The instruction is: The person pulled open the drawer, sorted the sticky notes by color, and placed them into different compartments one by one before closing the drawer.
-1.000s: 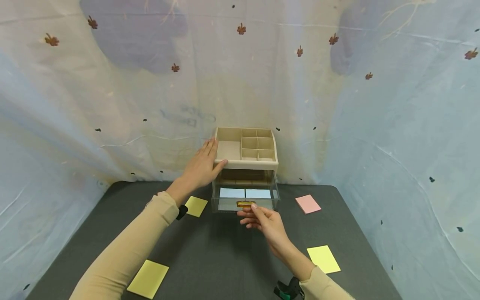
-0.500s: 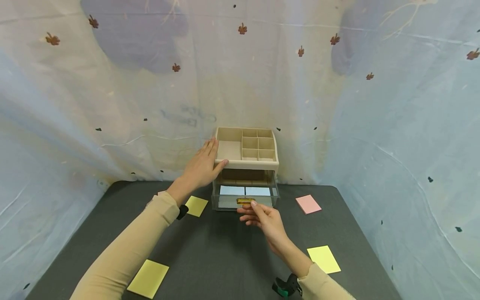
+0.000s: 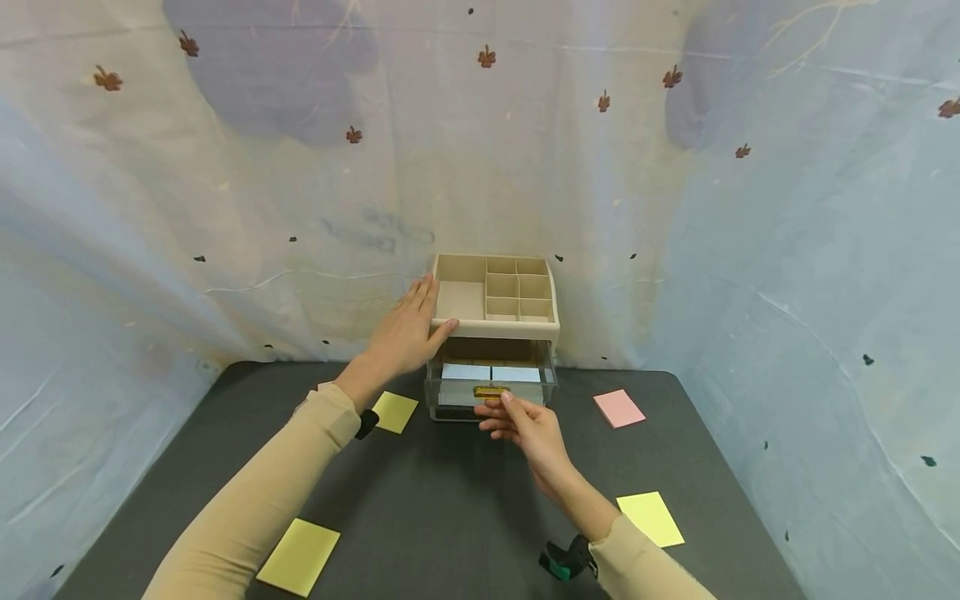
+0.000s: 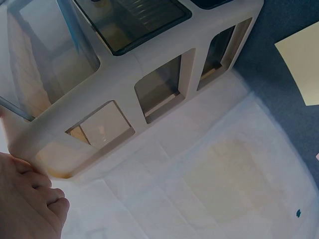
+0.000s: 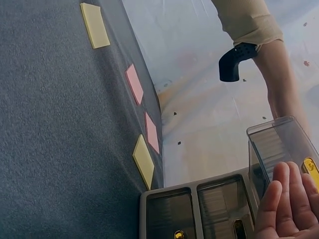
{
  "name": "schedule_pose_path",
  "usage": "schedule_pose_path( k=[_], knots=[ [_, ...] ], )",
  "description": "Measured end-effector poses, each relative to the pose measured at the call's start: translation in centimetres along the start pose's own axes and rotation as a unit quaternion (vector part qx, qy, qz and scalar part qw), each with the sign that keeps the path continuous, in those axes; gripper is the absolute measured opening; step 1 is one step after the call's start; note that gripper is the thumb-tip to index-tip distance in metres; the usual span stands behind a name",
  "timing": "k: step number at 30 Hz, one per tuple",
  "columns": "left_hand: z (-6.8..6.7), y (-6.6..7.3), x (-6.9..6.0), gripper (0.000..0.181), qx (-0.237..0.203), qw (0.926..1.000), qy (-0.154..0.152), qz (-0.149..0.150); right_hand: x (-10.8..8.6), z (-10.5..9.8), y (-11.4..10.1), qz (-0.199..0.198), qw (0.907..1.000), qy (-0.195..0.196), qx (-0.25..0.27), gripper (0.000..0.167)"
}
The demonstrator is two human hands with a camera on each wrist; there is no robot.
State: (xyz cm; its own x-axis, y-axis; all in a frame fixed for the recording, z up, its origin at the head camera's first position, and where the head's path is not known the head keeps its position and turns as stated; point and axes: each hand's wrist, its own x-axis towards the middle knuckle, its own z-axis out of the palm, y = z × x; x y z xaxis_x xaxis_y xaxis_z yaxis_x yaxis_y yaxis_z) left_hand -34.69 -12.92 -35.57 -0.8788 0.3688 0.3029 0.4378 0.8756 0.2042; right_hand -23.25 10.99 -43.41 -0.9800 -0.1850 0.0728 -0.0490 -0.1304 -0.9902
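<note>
A cream desktop organizer [image 3: 459, 302] with divided top compartments stands at the table's far edge. Its clear drawer [image 3: 457, 390] sticks out partway, and pale rectangles show inside. My left hand [image 3: 401, 333] lies along the organizer's left side, fingers extended, thumb on the top front edge. In the left wrist view that hand [image 4: 30, 199] is at a corner of the frame. My right hand [image 3: 536, 433] is at the drawer's front, thumb tip touching the gold handle [image 3: 489, 392]. Its fingers [image 5: 286, 199] look straight in the right wrist view; the thumb is hidden there.
Yellow sticky-note pads lie at the left [image 3: 393, 412], front left [image 3: 300, 557] and right [image 3: 650, 518] of the dark table [image 3: 450, 517]. A pink pad [image 3: 618, 408] lies right of the organizer. Two lower drawers [image 5: 172, 214] appear closed. A patterned curtain [image 3: 480, 167] hangs behind.
The drawer has slid inward toward the organizer, and my right hand has moved forward with it. My left hand has stayed on the organizer's side.
</note>
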Motion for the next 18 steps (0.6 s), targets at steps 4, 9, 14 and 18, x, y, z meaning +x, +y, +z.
schedule_pose_path(
  k=[4,9,14,18],
  knots=[
    [0.0,0.0,0.0,0.086,-0.002,1.0,-0.001,-0.003,0.4,-0.1,0.1,-0.001,1.0,0.0,-0.002,0.047],
    [0.0,0.0,0.0,0.086,-0.005,1.0,-0.001,-0.002,0.9,-0.2,0.1,-0.007,0.9999,0.003,-0.011,0.05],
    [-0.1,0.2,0.0,0.085,-0.006,1.0,-0.004,-0.004,1.4,-0.3,0.0,-0.006,0.9999,0.007,-0.01,0.049],
    [0.0,0.2,0.0,0.085,-0.004,1.0,-0.002,-0.009,1.8,-0.3,0.1,-0.009,0.9999,0.006,-0.01,0.049]
  ],
)
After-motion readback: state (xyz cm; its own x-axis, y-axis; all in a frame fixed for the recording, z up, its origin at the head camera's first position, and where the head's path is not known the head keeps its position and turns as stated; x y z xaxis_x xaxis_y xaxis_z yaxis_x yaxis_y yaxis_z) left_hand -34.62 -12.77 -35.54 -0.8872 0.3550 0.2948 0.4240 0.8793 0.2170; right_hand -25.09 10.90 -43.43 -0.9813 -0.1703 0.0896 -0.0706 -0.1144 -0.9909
